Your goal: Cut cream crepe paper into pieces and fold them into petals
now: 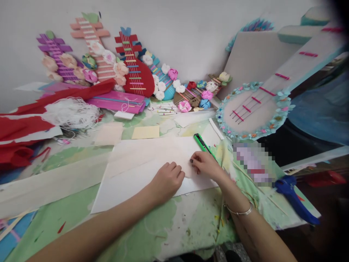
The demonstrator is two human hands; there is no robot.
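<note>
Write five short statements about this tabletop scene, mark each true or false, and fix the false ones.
1. The cutter lies just beyond the right hand. True.
2. The cutter is red. False: it is mainly green.
3. The left hand is over the white sheet. True.
4. Neither forearm wears jewellery. False: a bracelet circles the right forearm.
5. A pale yellow piece lies beyond the white sheet. True.

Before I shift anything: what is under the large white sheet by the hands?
Patterned green cloth shows along the near edge of the white sheet and probably continues beneath it. Anything else under there is covered by the sheet itself and cannot be seen.
</note>
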